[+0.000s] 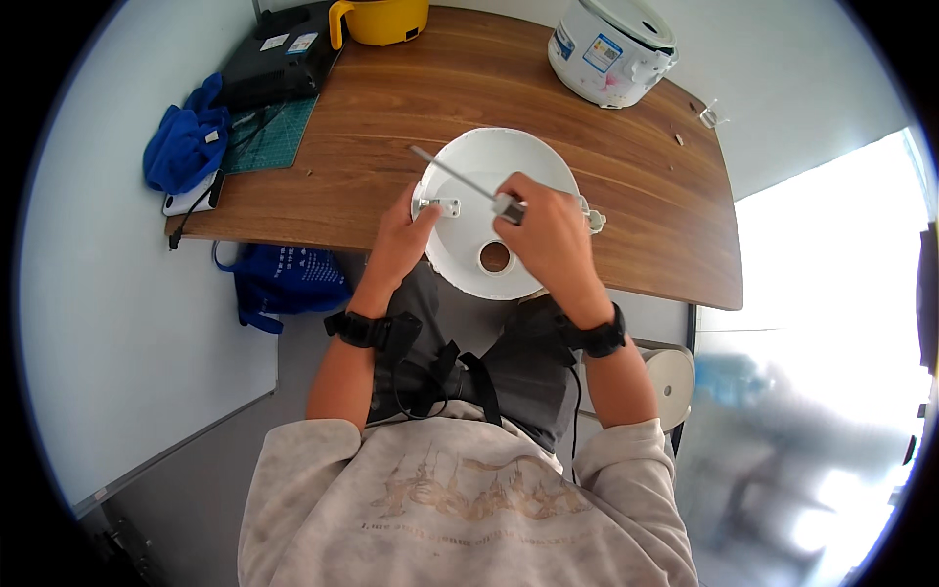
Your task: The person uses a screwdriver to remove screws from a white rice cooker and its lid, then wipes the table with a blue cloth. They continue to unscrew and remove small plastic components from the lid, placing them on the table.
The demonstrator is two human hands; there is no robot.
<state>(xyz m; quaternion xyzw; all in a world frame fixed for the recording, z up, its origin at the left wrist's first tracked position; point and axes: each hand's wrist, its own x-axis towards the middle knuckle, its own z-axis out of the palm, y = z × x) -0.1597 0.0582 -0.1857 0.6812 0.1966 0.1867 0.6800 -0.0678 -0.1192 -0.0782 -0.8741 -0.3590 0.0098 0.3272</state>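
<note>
A round white plastic shell [509, 161], like an appliance cover, sits at the table's front edge with its hollow side up. A round hole near its near rim shows the wood below. My left hand [399, 240] grips the shell's left rim, its thumb beside a small white bracket [445, 207] there. Over the right half of the shell, my right hand [548, 230] is closed around a tool with a thin metal rod [455, 176] and a grey block-like end. The rod points up and left, apart from the shell. My right palm hides the tool's other end.
A white rice cooker body [611, 59] stands at the far right of the wooden table [391, 108], near small loose bits. At the far left are a yellow pot [386, 22], a black box [279, 64], a green mat [274, 137] and a blue cloth [184, 137].
</note>
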